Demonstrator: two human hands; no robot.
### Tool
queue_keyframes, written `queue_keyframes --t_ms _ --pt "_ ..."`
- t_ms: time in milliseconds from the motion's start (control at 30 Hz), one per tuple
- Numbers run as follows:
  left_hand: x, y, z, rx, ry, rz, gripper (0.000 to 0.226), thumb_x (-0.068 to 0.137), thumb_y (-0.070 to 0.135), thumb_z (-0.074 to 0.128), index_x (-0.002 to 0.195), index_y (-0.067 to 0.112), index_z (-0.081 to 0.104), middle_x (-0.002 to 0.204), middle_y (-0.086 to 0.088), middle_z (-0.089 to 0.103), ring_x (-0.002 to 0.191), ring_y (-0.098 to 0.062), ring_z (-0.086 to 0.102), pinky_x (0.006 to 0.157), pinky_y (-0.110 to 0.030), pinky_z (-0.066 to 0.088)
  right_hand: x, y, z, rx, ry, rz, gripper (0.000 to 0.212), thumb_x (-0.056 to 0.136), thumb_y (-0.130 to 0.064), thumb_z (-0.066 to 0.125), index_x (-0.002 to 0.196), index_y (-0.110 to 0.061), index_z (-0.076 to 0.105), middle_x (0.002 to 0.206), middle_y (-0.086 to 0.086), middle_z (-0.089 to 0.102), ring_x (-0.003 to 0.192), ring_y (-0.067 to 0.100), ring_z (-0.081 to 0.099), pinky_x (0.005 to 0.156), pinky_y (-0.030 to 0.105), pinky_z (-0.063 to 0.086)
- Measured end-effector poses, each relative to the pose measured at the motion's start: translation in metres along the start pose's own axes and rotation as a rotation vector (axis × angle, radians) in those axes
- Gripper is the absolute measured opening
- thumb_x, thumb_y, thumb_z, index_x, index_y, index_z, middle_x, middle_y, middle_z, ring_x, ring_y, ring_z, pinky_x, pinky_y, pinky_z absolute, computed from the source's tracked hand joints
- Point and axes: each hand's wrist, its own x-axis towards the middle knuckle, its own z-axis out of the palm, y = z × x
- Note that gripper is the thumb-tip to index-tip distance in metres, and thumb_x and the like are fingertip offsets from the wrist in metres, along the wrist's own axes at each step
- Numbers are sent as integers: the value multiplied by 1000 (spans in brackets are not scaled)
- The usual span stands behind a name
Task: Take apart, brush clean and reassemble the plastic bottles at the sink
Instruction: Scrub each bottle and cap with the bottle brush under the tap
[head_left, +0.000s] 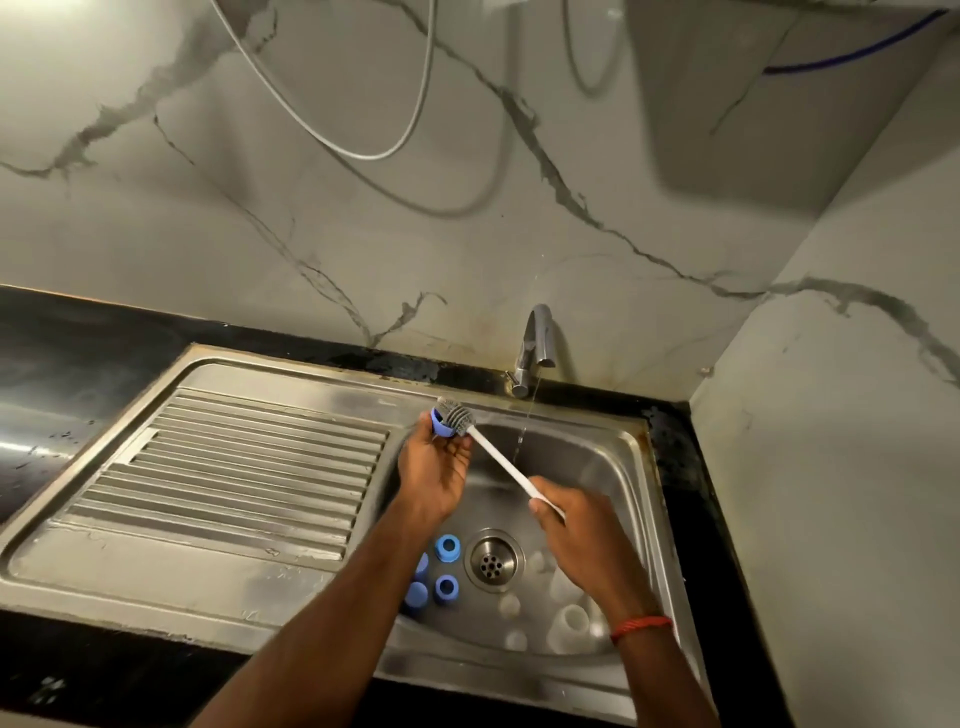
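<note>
- A black bench runs in from the left, with a steel sink set into it and a ridged drainboard on that side.
- Above the basin's left edge the left hand is raised, its grip pinching a blue cap at the fingertips.
- The grey bristle head of a bottle brush sits against that cap, and its white handle slants down to the right.
- Beneath the left forearm, several loose blue caps lie on the basin floor, just left of the drain; the arm partly hides one of them.
- A thin stream of water falls from the tap at the back rim into the basin, passing behind the brush handle.
- The right hand holds the low end of the handle, its grip curled round it, with a red thread band on the wrist.
- Clear plastic bottles lie on the basin floor right of the drain, partly under the right hand; their number cannot be told.
</note>
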Motion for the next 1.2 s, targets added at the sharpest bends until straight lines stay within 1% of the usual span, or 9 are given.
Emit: queue_keyframes --t_ms 167,300,433,533,700,800,967,1067,1200 --pt "-1 11 -7 321 -65 103 47 106 39 44 121 1 67 86 -11 67 72 -14 59 59 -22 52 -6 -12 -14 -383 71 -38 34 100 -36 52 134 -36 58 88 -4 60 81 16 62 65 28 47" --pt "-3 17 -13 402 -112 118 51 101 42 50 125 -1 65 89 -11 68 72 -12 62 63 -22 54 -7 -26 -24 -665 336 -291 33 79 -23 83 111 -28 75 68 -7 58 62 12 54 53 19 26" --pt "-3 28 -8 428 -122 140 59 88 46 57 123 -1 63 98 -14 69 77 -15 69 65 -23 58 -8 -35 -18 -582 436 -260 29 77 -18 84 104 -26 76 63 -6 57 57 13 52 51 19 28" --pt "-7 31 -5 517 -84 186 41 102 38 48 114 3 65 97 -13 68 83 -17 66 72 -27 57 -11 -36 -3 -507 386 -119 27 83 -16 78 107 -29 74 65 -5 60 58 14 56 49 21 34" --pt "-11 30 -29 562 4 172 38 107 35 42 103 5 65 96 -17 66 87 -23 62 84 -36 53 -10 -31 -17 -376 122 -120 28 95 -40 56 118 -36 70 104 -10 75 95 13 69 79 23 48" --pt "-14 33 -36 651 -57 167 41 108 37 39 103 7 66 90 -13 65 75 -17 57 71 -29 49 -8 -32 -20 -368 197 -91 25 95 -33 62 119 -34 70 104 -7 75 96 14 69 78 24 46" --pt "-14 39 -32 760 -40 203 43 108 37 39 104 6 67 101 -20 69 92 -26 65 90 -38 54 -13 -33 -2 -249 103 17 17 95 -29 64 109 -32 71 93 -9 75 86 10 68 71 19 48" --pt "-16 41 -38 729 -53 191 42 109 35 38 106 3 65 97 -16 69 88 -21 67 83 -31 54 -8 -31 -11 -142 -22 -12 21 90 -26 69 111 -30 73 98 -12 75 87 3 68 83 25 54" --pt "-16 46 -27 754 -117 217 40 109 35 38 101 8 67 91 -11 68 82 -17 60 75 -28 49 -5 -33 -22 -141 154 -10 24 92 -26 69 115 -26 73 105 -10 75 95 8 69 84 18 51"
